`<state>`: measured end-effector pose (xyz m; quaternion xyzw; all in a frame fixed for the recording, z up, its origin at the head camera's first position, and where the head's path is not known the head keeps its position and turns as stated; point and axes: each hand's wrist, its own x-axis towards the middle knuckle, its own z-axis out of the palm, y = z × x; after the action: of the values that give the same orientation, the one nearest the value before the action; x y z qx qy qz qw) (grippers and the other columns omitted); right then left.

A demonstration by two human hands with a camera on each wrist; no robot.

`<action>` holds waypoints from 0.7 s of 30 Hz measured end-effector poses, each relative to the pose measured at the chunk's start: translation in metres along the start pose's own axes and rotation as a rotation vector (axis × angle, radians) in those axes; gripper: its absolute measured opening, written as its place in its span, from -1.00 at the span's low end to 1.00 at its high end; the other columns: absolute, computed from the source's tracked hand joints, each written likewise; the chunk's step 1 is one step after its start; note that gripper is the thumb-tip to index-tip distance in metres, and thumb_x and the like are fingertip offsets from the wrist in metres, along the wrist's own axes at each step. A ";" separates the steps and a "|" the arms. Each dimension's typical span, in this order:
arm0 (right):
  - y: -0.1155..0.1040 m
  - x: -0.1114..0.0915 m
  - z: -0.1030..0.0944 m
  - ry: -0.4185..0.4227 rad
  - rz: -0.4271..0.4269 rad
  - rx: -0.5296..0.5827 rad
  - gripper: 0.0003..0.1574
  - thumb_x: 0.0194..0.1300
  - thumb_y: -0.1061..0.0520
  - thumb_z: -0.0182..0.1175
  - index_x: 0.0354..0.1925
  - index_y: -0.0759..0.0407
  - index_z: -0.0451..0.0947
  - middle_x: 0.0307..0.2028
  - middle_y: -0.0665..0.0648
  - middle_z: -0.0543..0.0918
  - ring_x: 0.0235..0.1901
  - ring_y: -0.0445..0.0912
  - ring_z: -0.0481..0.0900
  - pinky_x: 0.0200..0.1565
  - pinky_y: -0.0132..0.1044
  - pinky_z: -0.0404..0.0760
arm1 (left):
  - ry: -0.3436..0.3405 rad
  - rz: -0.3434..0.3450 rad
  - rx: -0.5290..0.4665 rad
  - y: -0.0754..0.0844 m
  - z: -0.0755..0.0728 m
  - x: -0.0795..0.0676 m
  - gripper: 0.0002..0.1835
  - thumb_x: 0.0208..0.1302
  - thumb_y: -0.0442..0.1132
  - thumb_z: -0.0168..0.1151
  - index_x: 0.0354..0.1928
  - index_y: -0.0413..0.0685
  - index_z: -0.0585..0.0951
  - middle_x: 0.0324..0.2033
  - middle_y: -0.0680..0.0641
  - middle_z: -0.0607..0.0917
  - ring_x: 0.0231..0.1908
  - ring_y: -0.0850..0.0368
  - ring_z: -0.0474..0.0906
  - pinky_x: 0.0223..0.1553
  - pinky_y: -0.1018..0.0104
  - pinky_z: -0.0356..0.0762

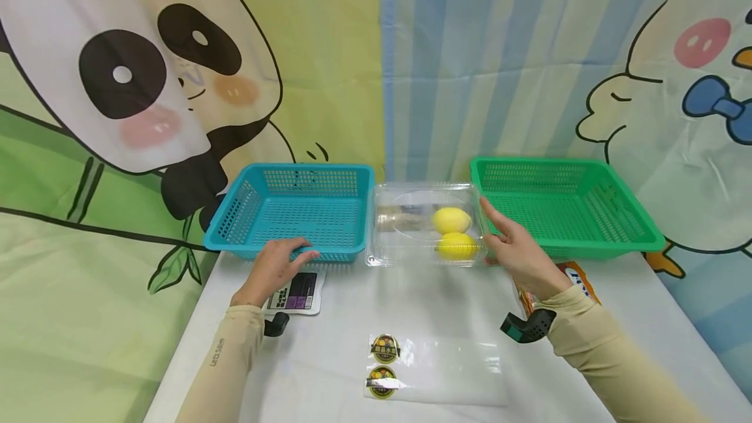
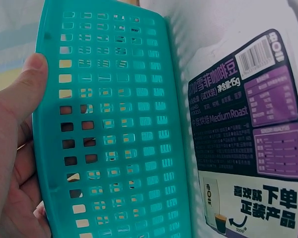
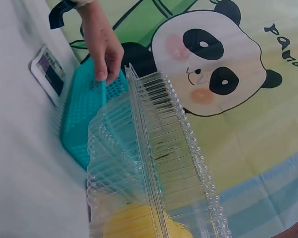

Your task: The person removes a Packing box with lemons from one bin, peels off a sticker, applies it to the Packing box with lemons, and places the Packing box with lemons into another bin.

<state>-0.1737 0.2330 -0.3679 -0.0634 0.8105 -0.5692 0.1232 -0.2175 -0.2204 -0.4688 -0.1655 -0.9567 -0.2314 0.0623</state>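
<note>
My left hand (image 1: 275,271) grips the front rim of the blue basket (image 2: 104,148), thumb outside and fingers over the inner side. Against that basket's right side stands a clear plastic clamshell box (image 1: 405,253), its lid lowered over two yellow lemons (image 1: 457,247) and a blurred brownish item (image 1: 395,219). My right hand (image 1: 519,254) is at the box's right edge, index finger stretched along it and thumb lower down. In the right wrist view, a seam shows between lid and base, and the right hand is almost wholly out of frame.
A green basket (image 1: 637,220) stands to the right. Below the left hand lies a coffee pouch (image 1: 302,292); an orange packet (image 1: 578,279) is partly hidden by the right hand. A clear sheet with round stickers (image 1: 440,374) lies in front. A printed curtain (image 1: 335,51) hangs behind.
</note>
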 end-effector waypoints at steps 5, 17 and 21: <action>0.017 -0.005 0.008 0.006 0.014 0.051 -0.08 0.59 0.30 -0.17 0.62 -0.27 -0.30 0.62 0.11 -0.39 -0.48 -0.18 0.19 -0.20 -0.21 0.65 | -0.005 -0.010 -0.004 0.000 0.000 0.000 -0.54 0.42 0.11 0.22 0.11 -0.07 0.70 0.03 -0.15 0.76 0.08 -0.20 0.65 0.23 -0.25 0.46; 0.064 -0.009 0.026 0.033 0.065 0.096 -0.11 0.58 0.33 -0.21 0.64 -0.18 -0.29 0.61 0.31 -0.24 -0.60 -0.21 0.12 -0.24 -0.19 0.67 | -0.027 -0.047 -0.004 0.001 -0.001 -0.001 -0.53 0.42 0.12 0.21 0.14 -0.05 0.68 0.08 -0.15 0.74 0.14 -0.22 0.61 0.22 -0.26 0.46; 0.076 -0.005 0.031 0.052 0.078 0.078 -0.11 0.57 0.33 -0.20 0.64 -0.17 -0.27 0.62 0.27 -0.30 -0.52 -0.18 0.17 -0.24 -0.15 0.66 | -0.025 -0.042 -0.004 0.001 0.000 -0.001 -0.52 0.42 0.13 0.20 0.14 -0.05 0.69 0.06 -0.14 0.75 0.11 -0.20 0.63 0.15 -0.21 0.55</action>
<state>-0.1576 0.2322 -0.4488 -0.0124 0.7925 -0.5964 0.1265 -0.2162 -0.2198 -0.4682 -0.1483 -0.9602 -0.2326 0.0449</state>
